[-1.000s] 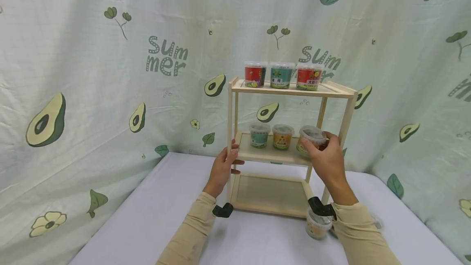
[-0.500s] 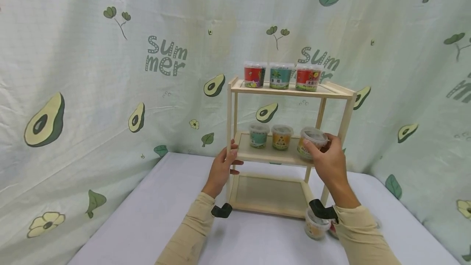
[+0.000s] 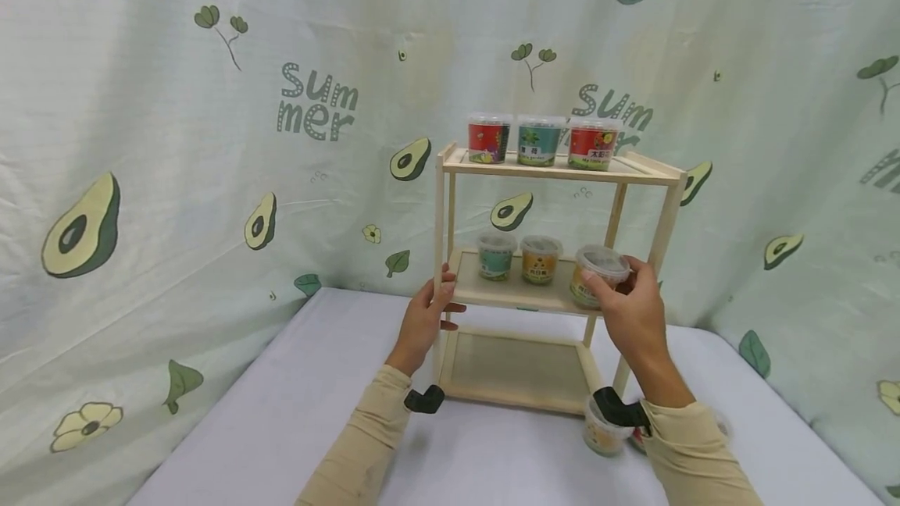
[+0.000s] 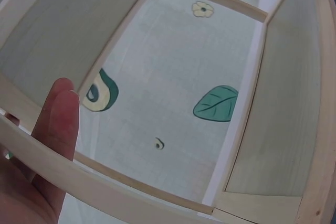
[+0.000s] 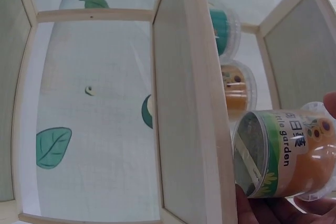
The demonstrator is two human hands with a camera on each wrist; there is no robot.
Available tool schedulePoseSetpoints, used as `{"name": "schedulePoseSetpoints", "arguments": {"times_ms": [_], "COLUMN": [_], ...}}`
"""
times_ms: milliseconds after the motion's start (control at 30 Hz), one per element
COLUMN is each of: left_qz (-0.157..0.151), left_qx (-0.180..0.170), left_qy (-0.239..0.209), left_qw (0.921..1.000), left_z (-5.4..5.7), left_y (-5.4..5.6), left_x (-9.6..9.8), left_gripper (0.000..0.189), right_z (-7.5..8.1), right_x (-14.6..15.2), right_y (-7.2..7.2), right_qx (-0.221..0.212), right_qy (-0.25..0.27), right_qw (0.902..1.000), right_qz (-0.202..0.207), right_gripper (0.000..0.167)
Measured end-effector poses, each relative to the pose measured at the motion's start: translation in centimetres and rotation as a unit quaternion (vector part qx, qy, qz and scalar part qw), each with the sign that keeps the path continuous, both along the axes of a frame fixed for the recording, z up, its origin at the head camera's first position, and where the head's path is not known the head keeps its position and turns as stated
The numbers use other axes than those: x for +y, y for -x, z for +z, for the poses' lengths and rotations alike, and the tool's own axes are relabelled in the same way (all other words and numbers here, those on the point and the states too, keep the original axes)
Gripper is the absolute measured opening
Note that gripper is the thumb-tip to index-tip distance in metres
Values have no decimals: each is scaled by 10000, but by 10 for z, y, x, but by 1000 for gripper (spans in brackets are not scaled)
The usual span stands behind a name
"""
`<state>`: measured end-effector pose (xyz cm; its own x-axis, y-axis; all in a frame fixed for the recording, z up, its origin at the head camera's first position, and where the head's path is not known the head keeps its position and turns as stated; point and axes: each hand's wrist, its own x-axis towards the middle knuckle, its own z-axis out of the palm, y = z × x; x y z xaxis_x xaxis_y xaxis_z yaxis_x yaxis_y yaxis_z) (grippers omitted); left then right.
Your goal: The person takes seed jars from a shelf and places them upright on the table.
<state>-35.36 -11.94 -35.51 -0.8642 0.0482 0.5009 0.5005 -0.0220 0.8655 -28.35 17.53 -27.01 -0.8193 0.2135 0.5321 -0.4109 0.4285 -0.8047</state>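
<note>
My right hand (image 3: 636, 322) grips a clear-lidded plastic tub (image 3: 583, 290) at the right end of the middle shelf, thumb in front, fingers behind. In the right wrist view this planting tub (image 5: 294, 156) has an orange and green "little garden" label and tilts, its base showing past the shelf's front edge. A teal tub (image 3: 495, 262) and an orange tub (image 3: 538, 265) stand left of it. My left hand (image 3: 420, 326) holds the left front post (image 3: 439, 217) of the wooden rack at middle-shelf height; its fingers (image 4: 63, 124) reach past the post.
Two red tubs and a teal tub (image 3: 538, 145) line the top shelf (image 3: 548, 172). The bottom shelf (image 3: 516, 365) sits low over the white table (image 3: 295, 412). An orange tub (image 3: 603, 437) and a partly hidden red one stand by my right wrist.
My right hand and the gripped tub have shifted slightly right and toward me, over the shelf's front edge. The left hand stays on the post.
</note>
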Motion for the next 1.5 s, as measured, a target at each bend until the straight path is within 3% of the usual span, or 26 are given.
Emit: {"name": "schedulePoseSetpoints", "arguments": {"times_ms": [300,700,1333,1500], "left_qz": [-20,58,67,42], "left_qx": [-88,28,-46,-20], "left_qy": [34,96,54,23], "left_qw": [10000,9999,10000,10000], "left_z": [0,3,3,3], "left_y": [0,1,-1,-2], "left_x": [-1,0,2,2], "left_gripper": [50,46,48,48], "right_z": [-1,-5,-27,-34], "right_x": [1,5,0,-1], "right_y": [-6,-22,-33,-37], "right_qx": [181,270,371,262], "right_qy": [429,410,728,547], "right_qw": [9989,9986,9962,9971], "right_qz": [108,212,316,466], "right_gripper": [71,69,53,53]}}
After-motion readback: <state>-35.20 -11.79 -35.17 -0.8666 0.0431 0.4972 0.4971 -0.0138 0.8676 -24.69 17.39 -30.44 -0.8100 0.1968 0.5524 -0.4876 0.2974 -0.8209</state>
